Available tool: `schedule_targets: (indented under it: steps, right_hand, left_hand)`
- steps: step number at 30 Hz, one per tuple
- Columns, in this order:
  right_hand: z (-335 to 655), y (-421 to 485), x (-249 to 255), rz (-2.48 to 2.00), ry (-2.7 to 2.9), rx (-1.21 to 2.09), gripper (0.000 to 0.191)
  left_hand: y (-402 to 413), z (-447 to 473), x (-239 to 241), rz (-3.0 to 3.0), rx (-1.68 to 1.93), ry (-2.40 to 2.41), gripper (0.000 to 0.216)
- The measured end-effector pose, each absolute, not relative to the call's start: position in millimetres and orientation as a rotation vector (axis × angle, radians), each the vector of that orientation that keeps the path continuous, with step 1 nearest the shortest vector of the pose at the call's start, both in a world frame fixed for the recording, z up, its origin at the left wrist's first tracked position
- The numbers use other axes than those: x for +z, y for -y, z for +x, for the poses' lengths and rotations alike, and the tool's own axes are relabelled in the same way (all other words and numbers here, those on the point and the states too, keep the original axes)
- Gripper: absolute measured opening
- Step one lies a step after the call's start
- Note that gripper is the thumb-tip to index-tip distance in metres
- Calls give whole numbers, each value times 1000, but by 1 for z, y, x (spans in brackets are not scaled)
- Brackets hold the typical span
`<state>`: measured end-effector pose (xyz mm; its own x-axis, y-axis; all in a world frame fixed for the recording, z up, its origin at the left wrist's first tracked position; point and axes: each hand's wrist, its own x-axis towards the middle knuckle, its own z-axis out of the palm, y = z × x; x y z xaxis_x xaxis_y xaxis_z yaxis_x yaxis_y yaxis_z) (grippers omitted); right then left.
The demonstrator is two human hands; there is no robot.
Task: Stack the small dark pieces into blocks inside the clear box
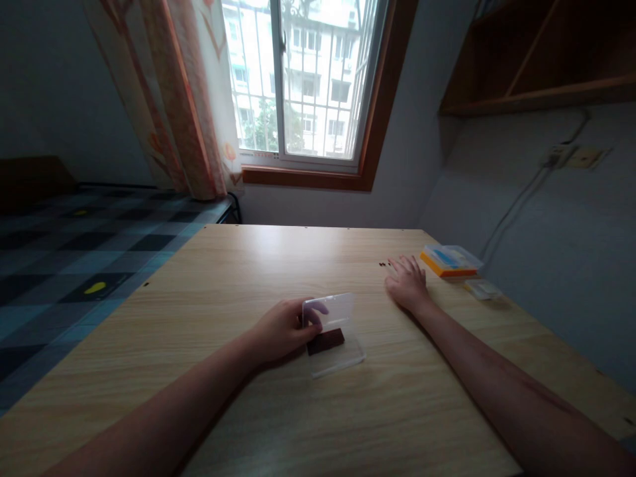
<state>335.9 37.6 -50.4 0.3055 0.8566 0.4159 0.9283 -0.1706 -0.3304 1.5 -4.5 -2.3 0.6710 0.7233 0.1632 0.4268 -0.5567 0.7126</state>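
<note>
My left hand (285, 324) is closed on the left side of a clear plastic box (340, 363), with its fingers behind the raised see-through lid (340, 306). A dark brown rectangular block (326, 341) lies inside the box, close to my thumb. Farther back and to the right, my right hand (407, 281) rests on the table with its fingers stretched forward and apart. Beside those fingertips are a few tiny dark pieces (382, 264), too small to name.
An orange and clear plastic case (450, 260) lies at the table's right edge, with a smaller clear case (481, 289) in front of it. The wooden table (258, 265) stands below a window, beside a bed (114, 245) with a checked cover. A shelf (536, 96) hangs upper right.
</note>
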Motion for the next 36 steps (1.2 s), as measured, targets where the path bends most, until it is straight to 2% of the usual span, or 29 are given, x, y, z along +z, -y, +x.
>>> schedule_targets:
  steps: [6,17,28,36]
  right_hand:
    - [337,-51,-55,-2151,1635,-168,55]
    - [343,-78,-48,-2112,1626,-244,27]
    - [348,-82,-50,-2024,1595,-222,20]
    - [354,-80,-52,-1968,1508,-223,23]
  left_hand:
    - [4,4,-6,2152,642,-909,24]
    - [0,1,-12,2122,650,-852,27]
    - [0,0,-10,2071,621,-859,35]
    - [0,-2,-9,2100,631,-862,34]
